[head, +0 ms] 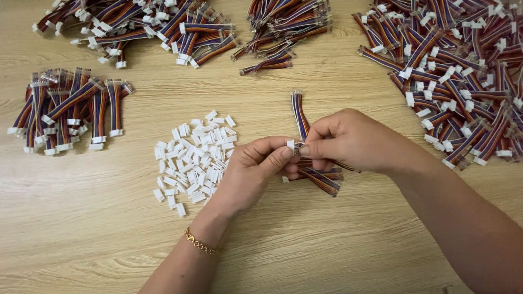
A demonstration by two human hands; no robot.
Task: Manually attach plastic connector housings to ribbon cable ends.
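Note:
My left hand [252,172] pinches a small white plastic connector [290,144] between thumb and forefinger. My right hand [349,140] grips the end of a short multicoloured ribbon cable [300,146] and holds it right against that connector. Under my right hand lie a few more ribbon cables [323,180] on the wooden table [71,232]. Another loose cable [299,115] sticks out behind my hands. A heap of small white connectors [195,157] sits just left of my left hand.
Piles of ribbon cables with white connectors fitted lie around: a large one at the right [464,67], one at the far middle [282,19], one at the far left [144,23], and a neat bunch at the left [66,111].

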